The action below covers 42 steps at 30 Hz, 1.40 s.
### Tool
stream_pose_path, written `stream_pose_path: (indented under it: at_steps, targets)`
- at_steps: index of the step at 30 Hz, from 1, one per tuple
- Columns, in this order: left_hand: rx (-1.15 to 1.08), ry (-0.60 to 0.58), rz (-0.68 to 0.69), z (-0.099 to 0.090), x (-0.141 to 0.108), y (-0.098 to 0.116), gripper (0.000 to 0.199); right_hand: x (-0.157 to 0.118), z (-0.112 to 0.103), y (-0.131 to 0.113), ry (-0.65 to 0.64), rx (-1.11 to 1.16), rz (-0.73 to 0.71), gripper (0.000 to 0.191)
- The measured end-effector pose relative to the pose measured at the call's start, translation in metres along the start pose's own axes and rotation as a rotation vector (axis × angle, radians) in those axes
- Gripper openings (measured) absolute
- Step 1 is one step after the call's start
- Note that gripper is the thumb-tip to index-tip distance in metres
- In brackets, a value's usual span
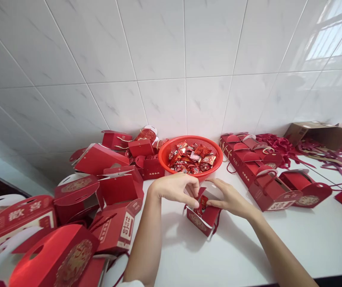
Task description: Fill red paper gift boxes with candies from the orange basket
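A small red gift box [201, 223] stands on the white table in front of me, its top open and red wrapped candy [203, 202] showing inside. My left hand [178, 188] reaches over the box's left side, fingers curled, thumb and fingertips at the opening. From the right, my right hand [225, 196] has its thumb at the candy and its fingers spread apart over the back flap. Just behind the hands sits a red plastic basket [162, 161] with many wrapped candies [191, 157].
Many red boxes [78, 255] crowd the left side. A row of red boxes [248, 167] runs along the right, beside dark red ribbons [278, 149] and a cardboard box [323, 133]. A tiled wall [165, 52] rises behind.
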<state>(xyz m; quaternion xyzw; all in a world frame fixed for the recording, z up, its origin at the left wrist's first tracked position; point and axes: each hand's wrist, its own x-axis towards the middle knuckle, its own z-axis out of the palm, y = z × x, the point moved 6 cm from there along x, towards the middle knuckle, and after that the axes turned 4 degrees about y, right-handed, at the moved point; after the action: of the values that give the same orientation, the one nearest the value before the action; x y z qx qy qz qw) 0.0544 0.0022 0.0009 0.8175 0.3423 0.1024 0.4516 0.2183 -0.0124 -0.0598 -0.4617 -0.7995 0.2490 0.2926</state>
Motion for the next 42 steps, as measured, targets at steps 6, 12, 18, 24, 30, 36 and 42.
stream_pose_path:
  at_steps: [6, 12, 18, 24, 30, 36, 42]
  targets:
    - [0.047, -0.110, -0.043, 0.016, 0.015, -0.009, 0.042, -0.003, 0.003, 0.013, 0.161, 0.141, -0.127, 0.044]
    - [0.027, -0.033, -0.091, 0.011, 0.020, -0.017, 0.027, -0.009, -0.002, 0.012, 0.110, 0.329, -0.154, 0.031]
    - [0.242, 0.080, -0.182, 0.008, 0.031, -0.024, 0.025, -0.011, 0.004, 0.012, -0.039, 0.312, -0.116, 0.034]
    - [0.400, 0.051, -0.218, 0.013, 0.037, -0.026, 0.038, -0.011, 0.004, 0.016, -0.044, 0.328, -0.109, 0.035]
    - [0.368, -0.069, -0.082, 0.023, 0.045, -0.023, 0.027, -0.007, -0.005, 0.019, 0.048, 0.394, -0.112, 0.035]
    - [0.224, -0.100, -0.173, 0.022, 0.043, -0.034, 0.024, -0.007, -0.009, 0.045, 0.036, 0.343, 0.121, 0.046]
    - [0.175, -0.079, -0.217, 0.019, 0.043, -0.039, 0.027, -0.016, 0.010, 0.059, -0.308, 0.317, 0.209, 0.068]
